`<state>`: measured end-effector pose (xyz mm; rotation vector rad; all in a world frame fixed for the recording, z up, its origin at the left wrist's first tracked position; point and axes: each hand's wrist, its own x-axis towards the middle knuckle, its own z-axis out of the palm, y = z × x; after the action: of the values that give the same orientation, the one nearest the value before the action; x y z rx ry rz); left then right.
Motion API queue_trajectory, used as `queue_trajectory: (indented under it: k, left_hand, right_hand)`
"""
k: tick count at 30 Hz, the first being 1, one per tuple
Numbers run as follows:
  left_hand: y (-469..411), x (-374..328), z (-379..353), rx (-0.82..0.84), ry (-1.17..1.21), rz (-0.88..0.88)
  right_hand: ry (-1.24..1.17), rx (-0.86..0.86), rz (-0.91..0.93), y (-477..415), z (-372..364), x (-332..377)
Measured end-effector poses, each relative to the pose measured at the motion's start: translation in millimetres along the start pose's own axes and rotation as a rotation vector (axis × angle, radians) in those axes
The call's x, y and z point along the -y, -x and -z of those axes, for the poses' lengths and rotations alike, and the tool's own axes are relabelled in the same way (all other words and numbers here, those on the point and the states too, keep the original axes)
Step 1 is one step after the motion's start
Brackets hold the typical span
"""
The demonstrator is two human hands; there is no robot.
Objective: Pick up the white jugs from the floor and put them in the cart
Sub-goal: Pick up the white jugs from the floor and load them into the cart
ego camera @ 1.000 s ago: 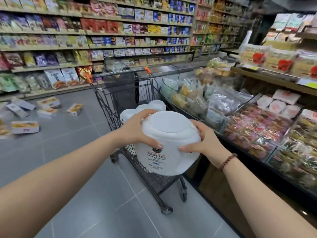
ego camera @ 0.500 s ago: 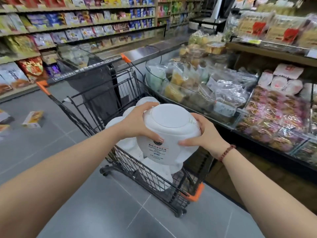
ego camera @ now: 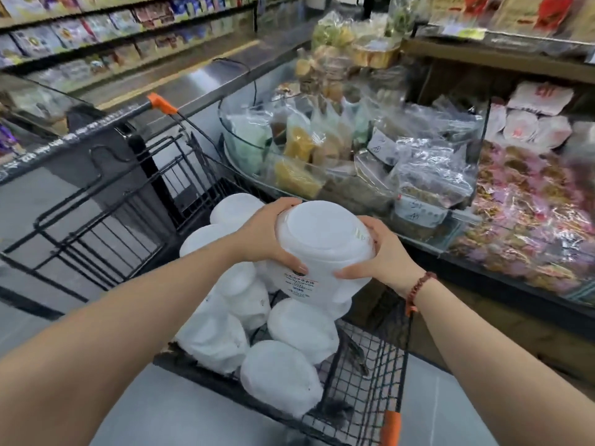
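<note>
**Jug held over a cart already heaped with jugs**

Snack shelves run along the far left of the aisle. A glass-fronted display counter filled with bagged foods takes up the right side. Grey floor tiles show below and to the left.

A black wire shopping cart stands just beside the counter. It has orange corner caps at the near corner and at the far end of the handle. Its child-seat flap is folded toward the handle end.

A heap of white jugs lies in the basket. They are tipped at different angles and press against each other and against the mesh.

1 more white jug is above that heap, inside the outline of the basket, with a flat round end turned toward the camera. Whether its lower end touches the jugs beneath cannot be told.

Both hands grasp this jug. The left hand wraps its left side, with the thumb across the near face. The right hand curls round its right side, and its thumb lies along the near face toward the left thumb.

A brown bead bracelet circles the right wrist. A small printed label sits on the jug's near side, just below the 2 thumbs. Its text is too small to read.
</note>
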<state>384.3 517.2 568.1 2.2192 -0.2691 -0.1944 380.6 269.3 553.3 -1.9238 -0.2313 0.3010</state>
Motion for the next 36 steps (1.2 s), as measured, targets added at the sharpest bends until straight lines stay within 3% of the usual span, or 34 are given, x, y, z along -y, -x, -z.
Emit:
queue_trajectory:
  k: [16, 24, 36]
  left_hand:
    - [-114.6, 97.4, -41.8, 0.197, 0.022, -0.021]
    - [-126.2, 130.8, -55.9, 0.294, 0.024, -0.002]
    - [-124.1, 142.5, -58.2, 0.313, 0.040, 0.037]
  right_hand:
    - [0.183, -0.057, -0.220, -74.8, -13.1, -49.7]
    - [0.215, -0.038, -0.285, -87.4, -30.4, -68.1]
    - [0.166, -0.021, -0.324, -93.1, -38.5, -90.5]
